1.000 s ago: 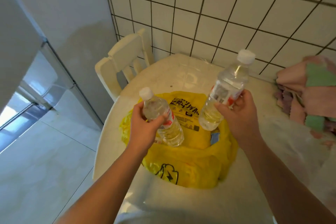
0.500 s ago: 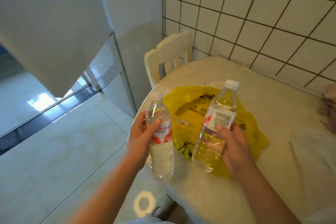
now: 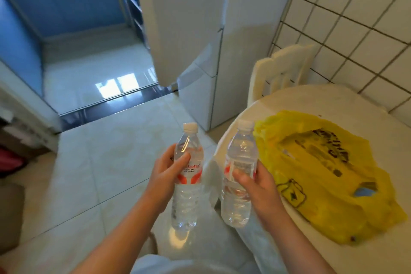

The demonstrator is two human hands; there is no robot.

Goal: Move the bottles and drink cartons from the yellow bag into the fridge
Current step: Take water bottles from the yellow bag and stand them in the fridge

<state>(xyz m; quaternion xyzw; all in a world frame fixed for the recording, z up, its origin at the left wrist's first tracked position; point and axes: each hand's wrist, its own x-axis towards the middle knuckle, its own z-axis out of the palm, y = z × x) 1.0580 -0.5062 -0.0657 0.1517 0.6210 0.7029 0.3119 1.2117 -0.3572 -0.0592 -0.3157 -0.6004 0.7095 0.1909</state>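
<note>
While the yellow bag [image 3: 322, 173] lies slumped on the table [image 3: 311, 100] with its mouth open, each hand holds one water bottle just left of it. A blue item [image 3: 364, 190] shows inside the bag at its near right end, can't tell what. Left hand [image 3: 164, 178] wraps the left bottle [image 3: 186, 202] at the red-and-white label, thumb across the front, fingers curled behind. Right hand [image 3: 260, 189] clamps the right bottle [image 3: 241, 153] at its label the same way. Both bottles are clear, have liquid inside and white caps on. Long axes near vertical, caps up, bases down. They sit side by side, not touching: left one over the floor [image 3: 100, 162], right one at the table's left edge. White fridge [image 3: 200, 29] stands far, just left of the chair [image 3: 282, 69].
</note>
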